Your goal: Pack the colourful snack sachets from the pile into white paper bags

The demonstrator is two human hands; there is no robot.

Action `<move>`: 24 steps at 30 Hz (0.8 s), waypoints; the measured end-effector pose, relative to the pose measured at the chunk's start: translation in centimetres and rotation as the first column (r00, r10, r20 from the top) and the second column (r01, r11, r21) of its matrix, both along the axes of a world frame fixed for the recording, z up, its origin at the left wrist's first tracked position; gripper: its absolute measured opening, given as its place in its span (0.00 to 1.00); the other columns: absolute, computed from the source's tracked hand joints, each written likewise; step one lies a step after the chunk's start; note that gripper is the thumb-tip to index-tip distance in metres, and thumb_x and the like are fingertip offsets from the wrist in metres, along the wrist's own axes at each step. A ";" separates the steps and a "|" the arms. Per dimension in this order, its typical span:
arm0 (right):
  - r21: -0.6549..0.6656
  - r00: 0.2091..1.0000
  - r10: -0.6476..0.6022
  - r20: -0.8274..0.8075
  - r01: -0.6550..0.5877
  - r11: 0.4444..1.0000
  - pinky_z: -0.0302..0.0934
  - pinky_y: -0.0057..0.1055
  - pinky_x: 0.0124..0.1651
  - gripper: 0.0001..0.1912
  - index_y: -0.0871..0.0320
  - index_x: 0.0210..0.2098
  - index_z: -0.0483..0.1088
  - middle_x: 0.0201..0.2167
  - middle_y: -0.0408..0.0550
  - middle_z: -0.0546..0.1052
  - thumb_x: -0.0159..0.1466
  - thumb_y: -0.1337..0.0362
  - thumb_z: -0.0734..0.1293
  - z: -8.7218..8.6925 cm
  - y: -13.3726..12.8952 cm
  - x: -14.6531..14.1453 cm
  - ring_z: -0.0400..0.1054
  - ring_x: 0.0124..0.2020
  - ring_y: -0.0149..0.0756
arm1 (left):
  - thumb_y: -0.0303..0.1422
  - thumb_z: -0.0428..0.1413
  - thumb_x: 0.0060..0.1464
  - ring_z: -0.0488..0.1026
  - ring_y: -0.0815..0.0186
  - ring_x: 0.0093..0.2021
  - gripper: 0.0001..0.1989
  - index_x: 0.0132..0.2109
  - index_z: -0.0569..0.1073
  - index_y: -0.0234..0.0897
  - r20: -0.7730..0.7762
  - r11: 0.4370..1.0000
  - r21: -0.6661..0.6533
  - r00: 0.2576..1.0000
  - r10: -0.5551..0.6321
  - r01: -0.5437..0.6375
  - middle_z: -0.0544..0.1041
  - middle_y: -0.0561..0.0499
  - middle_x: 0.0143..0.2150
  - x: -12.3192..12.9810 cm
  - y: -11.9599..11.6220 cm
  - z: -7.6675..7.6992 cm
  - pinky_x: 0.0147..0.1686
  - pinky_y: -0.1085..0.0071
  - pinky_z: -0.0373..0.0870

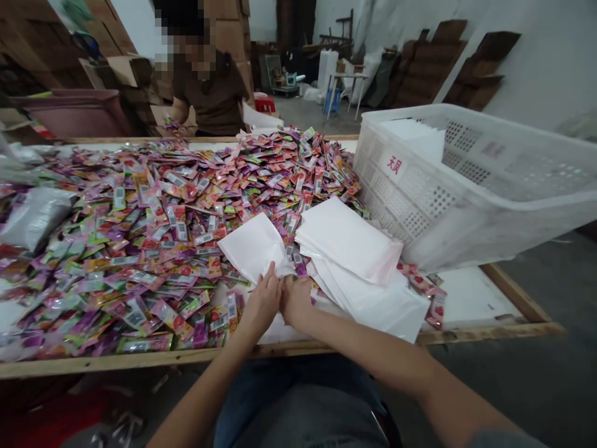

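Observation:
A white plastic bag (254, 246) lies over the small candy-like packets in front of me. My left hand (265, 295) is closed on the bag's near edge, one finger stretched along its surface. Right beside it, my right hand (297, 300) is closed at the bag's near right corner, its fingertips partly hidden. The two hands touch or nearly touch. Just right of them lies a stack of flat white bags (347, 239), fanned unevenly. Colourful small packets (177, 218) in pink, purple, green and orange surround the bag.
A white plastic basket (396, 193) with white sheets or bags inside stands at the right. The table has a raised wooden edge (186, 358). At the left lies a filled silvery bag (37, 214). Across the table a person (209, 93) handles packets. Cardboard boxes stand behind.

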State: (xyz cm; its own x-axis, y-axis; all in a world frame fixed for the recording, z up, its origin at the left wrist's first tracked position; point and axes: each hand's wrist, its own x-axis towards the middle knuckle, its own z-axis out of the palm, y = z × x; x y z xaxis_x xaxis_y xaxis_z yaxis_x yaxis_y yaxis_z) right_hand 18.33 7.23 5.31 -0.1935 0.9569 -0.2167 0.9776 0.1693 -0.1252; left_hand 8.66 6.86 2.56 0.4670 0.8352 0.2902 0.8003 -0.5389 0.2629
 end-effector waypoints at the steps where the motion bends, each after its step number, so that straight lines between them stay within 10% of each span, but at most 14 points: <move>1: -0.009 1.000 -0.009 0.001 0.009 1.000 0.62 0.48 0.34 0.15 0.68 0.41 0.69 0.39 0.67 0.73 0.54 0.71 0.64 -0.1 0.2 -0.1 0.68 0.39 0.57 | 0.26 0.40 0.59 0.60 0.60 0.59 0.12 0.36 0.67 0.32 0.014 1.000 0.023 1.000 0.004 -0.004 0.65 0.35 0.56 -0.2 0.1 0.0 0.54 0.61 0.64; 6: -0.055 0.974 0.115 -0.196 -0.128 0.990 0.62 0.33 0.40 0.12 0.57 0.38 0.71 0.37 0.49 0.76 0.53 0.63 0.67 -0.9 1.0 3.1 0.69 0.38 0.41 | 0.28 0.41 0.59 0.61 0.58 0.58 0.11 0.38 0.68 0.32 0.034 0.992 0.100 0.996 -0.081 0.077 0.67 0.38 0.56 -1.1 -0.6 -0.8 0.55 0.59 0.62; 10: 0.064 0.897 0.034 -0.441 -0.006 0.998 0.61 0.30 0.42 0.13 0.60 0.43 0.68 0.38 0.48 0.75 0.60 0.63 0.61 -2.1 -0.2 4.2 0.68 0.39 0.35 | 0.29 0.41 0.60 0.62 0.58 0.57 0.12 0.42 0.67 0.31 0.075 0.998 0.067 0.997 -0.014 0.009 0.67 0.37 0.55 -0.7 -0.9 -1.4 0.53 0.59 0.64; 16: 0.031 0.990 -0.046 -0.132 0.051 0.998 0.56 0.46 0.46 0.13 0.65 0.34 0.72 0.37 0.63 0.74 0.59 0.66 0.58 -1.9 -0.5 1.7 0.65 0.44 0.51 | 0.32 0.44 0.58 0.59 0.54 0.59 0.10 0.39 0.69 0.34 0.104 0.983 0.026 0.979 0.177 -0.181 0.66 0.39 0.56 0.0 -2.1 0.1 0.55 0.53 0.57; 19: -0.104 0.961 -0.155 -0.231 0.134 0.986 0.58 0.40 0.46 0.20 0.62 0.43 0.69 0.43 0.59 0.73 0.61 0.56 0.56 -1.0 1.0 2.1 0.66 0.45 0.47 | 0.38 0.48 0.55 0.68 0.52 0.50 0.15 0.46 0.66 0.31 0.147 0.871 -0.200 0.865 0.480 -0.450 0.70 0.35 0.48 -0.5 -3.8 0.4 0.47 0.56 0.65; 24: -0.312 0.913 -0.283 -0.292 0.189 0.931 0.56 0.40 0.50 0.33 0.62 0.49 0.64 0.51 0.59 0.67 0.49 0.48 0.66 0.1 1.8 3.2 0.59 0.54 0.51 | 0.32 0.43 0.57 0.73 0.61 0.32 0.13 0.46 0.65 0.30 0.216 0.743 -0.623 0.860 0.463 -0.243 0.75 0.45 0.31 -0.5 -4.6 -0.7 0.32 0.68 0.66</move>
State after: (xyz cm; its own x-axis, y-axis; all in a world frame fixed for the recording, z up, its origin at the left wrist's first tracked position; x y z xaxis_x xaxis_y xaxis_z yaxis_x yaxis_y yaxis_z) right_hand 21.50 9.01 5.39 -0.0741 0.8959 -0.4381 0.8799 -0.1480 -0.4516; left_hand 8.16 2.21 1.86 0.0678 0.9771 -0.2016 0.7012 0.0971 0.7063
